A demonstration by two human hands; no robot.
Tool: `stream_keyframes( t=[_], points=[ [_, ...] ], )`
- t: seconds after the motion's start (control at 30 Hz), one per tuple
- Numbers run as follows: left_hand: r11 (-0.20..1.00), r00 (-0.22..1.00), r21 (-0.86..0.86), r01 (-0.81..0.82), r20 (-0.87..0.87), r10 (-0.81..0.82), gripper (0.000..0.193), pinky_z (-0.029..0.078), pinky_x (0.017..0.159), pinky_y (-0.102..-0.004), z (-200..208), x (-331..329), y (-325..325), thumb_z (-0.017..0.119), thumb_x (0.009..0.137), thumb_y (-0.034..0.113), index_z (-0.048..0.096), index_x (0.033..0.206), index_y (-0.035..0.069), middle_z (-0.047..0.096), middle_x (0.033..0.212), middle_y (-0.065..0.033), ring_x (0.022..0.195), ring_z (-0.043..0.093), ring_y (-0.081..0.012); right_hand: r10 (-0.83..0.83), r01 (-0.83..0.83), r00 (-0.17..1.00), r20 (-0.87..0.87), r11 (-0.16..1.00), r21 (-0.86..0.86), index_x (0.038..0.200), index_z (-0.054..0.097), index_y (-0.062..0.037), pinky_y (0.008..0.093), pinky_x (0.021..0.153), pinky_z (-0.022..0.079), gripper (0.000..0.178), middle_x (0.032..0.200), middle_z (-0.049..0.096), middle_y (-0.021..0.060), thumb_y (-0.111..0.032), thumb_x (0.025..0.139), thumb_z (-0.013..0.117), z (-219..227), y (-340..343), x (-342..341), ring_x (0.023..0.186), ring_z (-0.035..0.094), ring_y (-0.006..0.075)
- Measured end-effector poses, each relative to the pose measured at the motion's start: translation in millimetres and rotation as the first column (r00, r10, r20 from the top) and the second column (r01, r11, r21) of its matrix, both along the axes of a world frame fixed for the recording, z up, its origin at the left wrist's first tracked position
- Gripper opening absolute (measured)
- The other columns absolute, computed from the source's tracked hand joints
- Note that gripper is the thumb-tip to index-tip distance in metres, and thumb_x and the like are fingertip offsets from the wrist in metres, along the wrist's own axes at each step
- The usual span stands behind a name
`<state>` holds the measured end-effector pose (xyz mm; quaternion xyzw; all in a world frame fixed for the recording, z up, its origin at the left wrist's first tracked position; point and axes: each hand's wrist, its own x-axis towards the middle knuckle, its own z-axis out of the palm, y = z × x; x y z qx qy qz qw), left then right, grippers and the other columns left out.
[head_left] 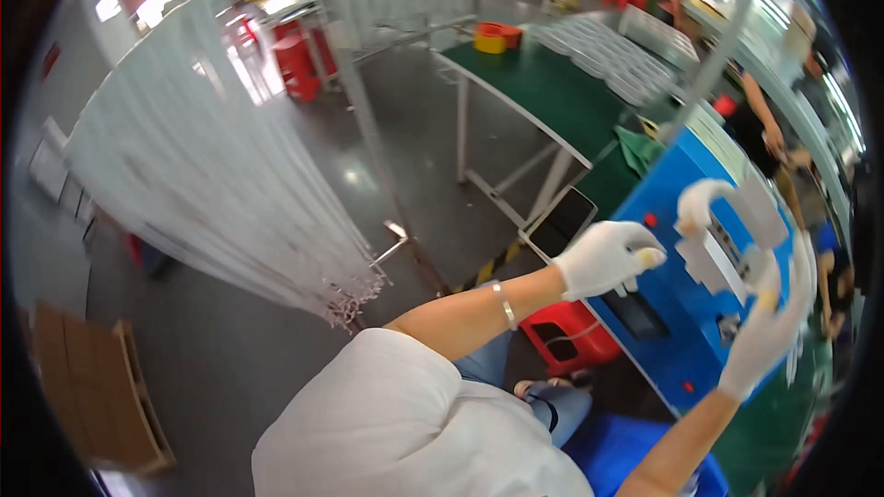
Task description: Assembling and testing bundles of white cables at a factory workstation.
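Both my hands wear white gloves, over a blue machine (681, 166) with red buttons. My left hand (608, 260) is at the machine's near left edge, its fingers curled together; what they hold, if anything, is hidden. Over the machine's right side, my right hand (769, 327) points away from me with its fingers smeared by motion, close to a pale flat piece (760, 212). Between the hands a white strip (726, 267) lies at the machine's middle. A curved white shape (704, 201), possibly a gloved hand, is beyond it, too blurred to name.
A green table (543, 97) with clear plastic trays (608, 55) and a yellow tape roll (490, 39) stands ahead. A red stool (571, 336) is below the machine. Whitish strip curtains (212, 156) hang left, near cardboard (87, 387). A co-worker's arm (762, 115) shows at far right.
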<state>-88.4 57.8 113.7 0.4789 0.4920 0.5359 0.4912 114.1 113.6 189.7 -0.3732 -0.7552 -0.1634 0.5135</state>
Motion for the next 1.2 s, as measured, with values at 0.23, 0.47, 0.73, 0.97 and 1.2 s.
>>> stream_keyframes(
  t=[0.23, 0.47, 0.73, 0.97, 1.2],
  points=[
    [-0.226, -0.272, 0.625, -0.747, 0.024, 0.962, 0.047, 0.049, 0.081, -0.0323, -17.9, -185.7, -99.9, 0.067, 0.079, 0.004, 0.050, 0.123, 0.000, 0.058, 0.103, -0.0144, 0.094, 0.058, -0.0194, 0.461, -0.601, 0.765, -0.449, 0.762, -0.241, 0.118, 0.058, 0.0000, 0.0320, 0.095, 0.044, 0.029, 0.114, 0.061, 0.0127, -0.005, 0.093, 0.045, -64.5, -63.2, 29.6, 0.105, 0.058, 0.0235],
    [-0.357, -0.575, 0.681, -0.640, -0.116, 0.810, 0.060, 0.047, 0.081, -0.0360, 6.8, -277.9, -158.2, 0.069, 0.081, 0.026, 0.047, 0.128, -0.003, 0.061, 0.095, -0.0149, 0.086, 0.059, -0.0251, 0.393, -0.558, 0.816, -0.424, 0.728, -0.399, 0.112, 0.061, 0.0004, 0.0274, 0.084, 0.048, 0.026, 0.108, 0.061, 0.0119, -0.005, 0.092, 0.046, -75.4, -80.4, -7.3, 0.092, 0.060, 0.0178],
    [0.295, 0.483, 0.506, -0.811, 0.293, 0.826, 0.032, 0.050, 0.062, -0.0282, 14.6, -234.2, -118.5, 0.054, 0.093, 0.027, 0.061, 0.101, -0.003, 0.060, 0.077, -0.0093, 0.064, 0.059, -0.0180, 0.468, -0.596, 0.803, -0.369, 0.651, -0.470, 0.105, 0.063, 0.0019, 0.0280, 0.083, 0.046, 0.018, 0.106, 0.060, 0.0141, -0.005, 0.091, 0.053, -78.5, -79.9, -17.5, 0.090, 0.058, 0.0194],
    [0.986, 0.882, -0.125, 0.113, 0.470, -0.041, 0.022, 0.053, 0.065, -0.0292, -87.6, -30.7, -67.1, 0.046, 0.095, 0.020, 0.060, 0.099, 0.003, 0.063, 0.089, -0.0105, 0.074, 0.063, -0.0153, 0.820, -0.774, 0.509, -0.262, 0.302, -0.556, 0.129, 0.047, 0.0011, 0.0353, 0.098, 0.041, 0.053, 0.128, 0.053, 0.0185, -0.024, 0.086, 0.066, -50.7, -57.4, -111.4, 0.114, 0.054, 0.0275],
    [0.828, 0.839, 0.134, 0.544, -0.086, -0.537, 0.025, 0.050, 0.079, -0.0293, -93.8, 34.2, -32.1, 0.060, 0.089, 0.023, 0.059, 0.108, 0.007, 0.062, 0.101, -0.0088, 0.093, 0.061, -0.0162, 0.587, -0.626, 0.401, -0.703, -0.385, -0.678, 0.132, 0.047, -0.0022, 0.0254, 0.083, 0.045, 0.047, 0.101, 0.061, 0.0059, -0.019, 0.090, 0.062, -7.1, -91.2, -118.0, 0.090, 0.054, 0.0103]
  ],
)
